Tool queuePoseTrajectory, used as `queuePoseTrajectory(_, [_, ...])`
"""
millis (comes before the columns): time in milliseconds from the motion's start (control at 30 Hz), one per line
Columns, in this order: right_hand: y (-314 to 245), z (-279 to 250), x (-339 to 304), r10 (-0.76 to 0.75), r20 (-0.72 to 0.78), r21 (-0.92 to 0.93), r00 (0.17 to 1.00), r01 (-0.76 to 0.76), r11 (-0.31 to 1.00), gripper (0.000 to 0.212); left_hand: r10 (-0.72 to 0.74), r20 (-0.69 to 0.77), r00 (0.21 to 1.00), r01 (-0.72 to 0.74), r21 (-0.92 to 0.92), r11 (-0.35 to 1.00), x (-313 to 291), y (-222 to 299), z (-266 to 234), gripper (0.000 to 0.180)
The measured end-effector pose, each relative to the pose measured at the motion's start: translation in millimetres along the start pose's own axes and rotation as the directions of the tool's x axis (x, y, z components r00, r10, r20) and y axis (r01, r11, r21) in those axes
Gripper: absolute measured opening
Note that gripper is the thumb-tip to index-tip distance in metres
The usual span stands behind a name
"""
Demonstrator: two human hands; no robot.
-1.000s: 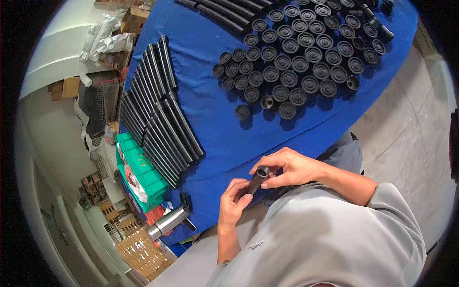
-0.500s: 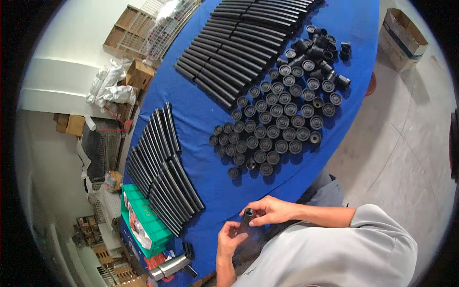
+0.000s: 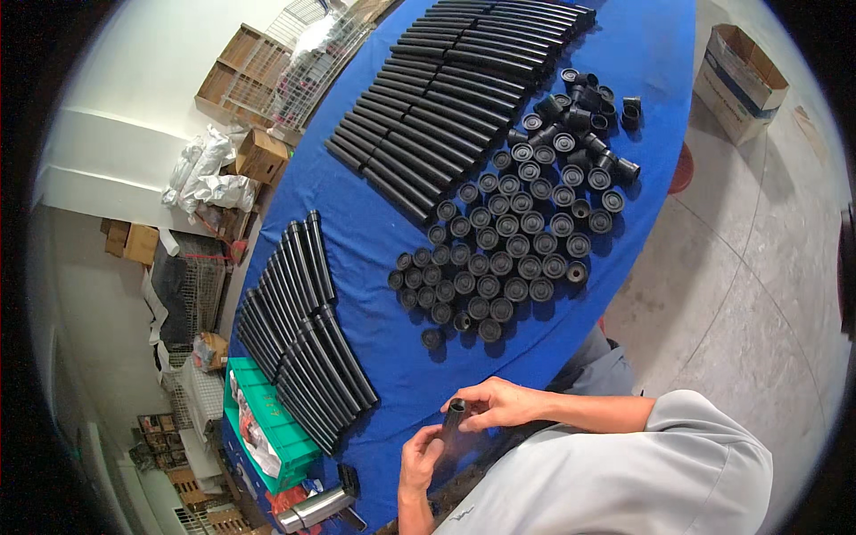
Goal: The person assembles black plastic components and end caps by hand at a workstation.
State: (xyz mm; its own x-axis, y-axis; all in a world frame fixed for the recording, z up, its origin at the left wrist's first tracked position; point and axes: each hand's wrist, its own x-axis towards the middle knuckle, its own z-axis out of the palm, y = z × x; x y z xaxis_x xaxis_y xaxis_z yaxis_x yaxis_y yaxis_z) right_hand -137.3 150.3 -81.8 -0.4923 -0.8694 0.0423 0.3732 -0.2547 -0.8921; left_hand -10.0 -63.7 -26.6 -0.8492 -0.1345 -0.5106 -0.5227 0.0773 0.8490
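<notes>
Black tube (image 3: 453,419) gripped by both hands' fingers: right hand (image 3: 501,406) above, left hand (image 3: 419,459) below.

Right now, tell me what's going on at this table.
A person holds a black tube in both hands, the right hand at its top, the left hand lower down, at the near edge of a blue table. On it lie rows of black tubes and a cluster of black caps. A green crate sits at the person's left.
</notes>
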Motion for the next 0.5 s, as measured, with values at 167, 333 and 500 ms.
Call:
queuePoseTrajectory(167, [9, 4, 2, -0.025, -0.015, 0.043, 1.000, 0.025, 0.999, 0.033, 0.097, -0.006, 0.995, -0.097, -0.075, 0.992, 4, -10, 3, 0.045])
queuePoseTrajectory(333, [4, 4, -1, -0.056, -0.032, 0.051, 0.998, 0.058, 0.997, 0.031, 0.039, 0.013, 0.999, -0.039, -0.006, 0.999, 1, -9, -5, 0.032])
queuePoseTrajectory(500, [-2, 1, 0, 0.033, -0.015, -0.032, 0.999, -0.033, 0.999, 0.032, 0.204, 0.014, 0.979, -0.204, 0.157, 0.966, 1, -1, -4, 0.031])
